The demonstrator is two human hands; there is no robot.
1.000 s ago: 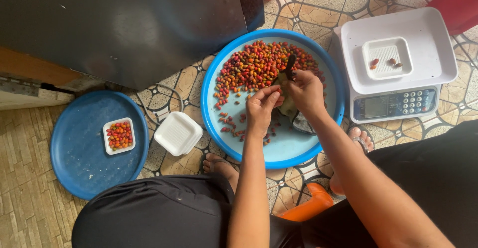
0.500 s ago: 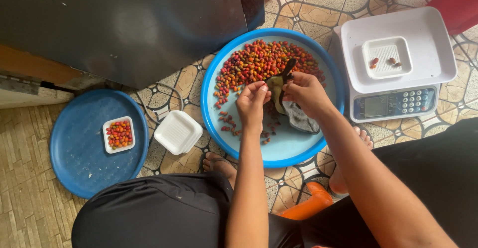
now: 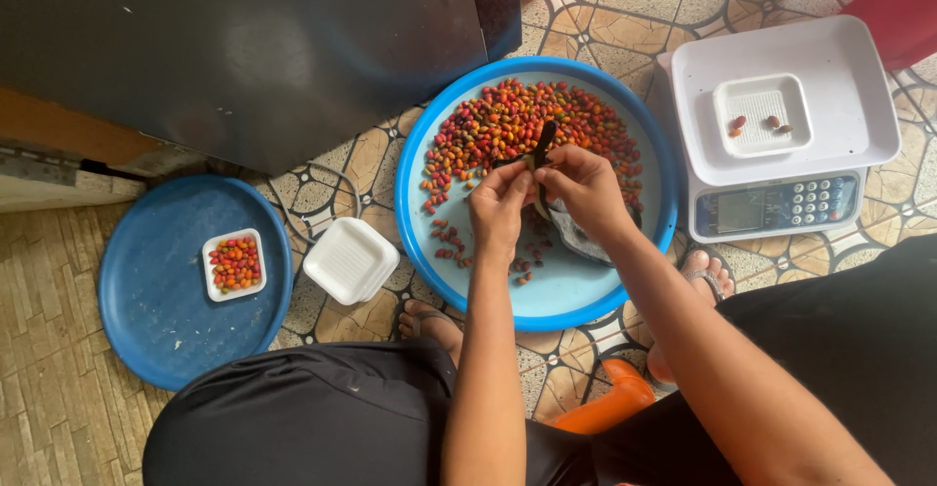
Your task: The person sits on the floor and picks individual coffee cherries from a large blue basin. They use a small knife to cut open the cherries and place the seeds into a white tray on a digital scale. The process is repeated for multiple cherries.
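Looking down from the head camera, both hands meet over the middle of a large blue basin [image 3: 648,252] that stands on the patterned tile floor [image 3: 625,18]. The left hand [image 3: 498,208] and the right hand [image 3: 586,188] sit close together, fingertips almost touching, and their fingers are pressed together in a pinch on a dark curved pod [image 3: 543,144] that sticks up between them, above the basin's centre. Under the right hand a crumpled dark grey cloth or bag [image 3: 576,237] lies on the basin's bottom. Small red, orange and green seeds [image 3: 508,125] fill the far half of the basin, with a few scattered towards its near rim.

At the right of the floor, just beside the basin, stands a white weighing scale [image 3: 791,144]; a small white tray [image 3: 763,115] with a few dark seeds rests on its platform. Left of the basin, a stack of empty white trays [image 3: 349,260] sits on the floor. Further left lies a round blue lid [image 3: 156,320], and on it a white tray filled with seeds [image 3: 234,263]. A dark metal cabinet [image 3: 244,47] takes up the far left corner. Bare feet in sandals [image 3: 429,318] show at the basin's near edge.
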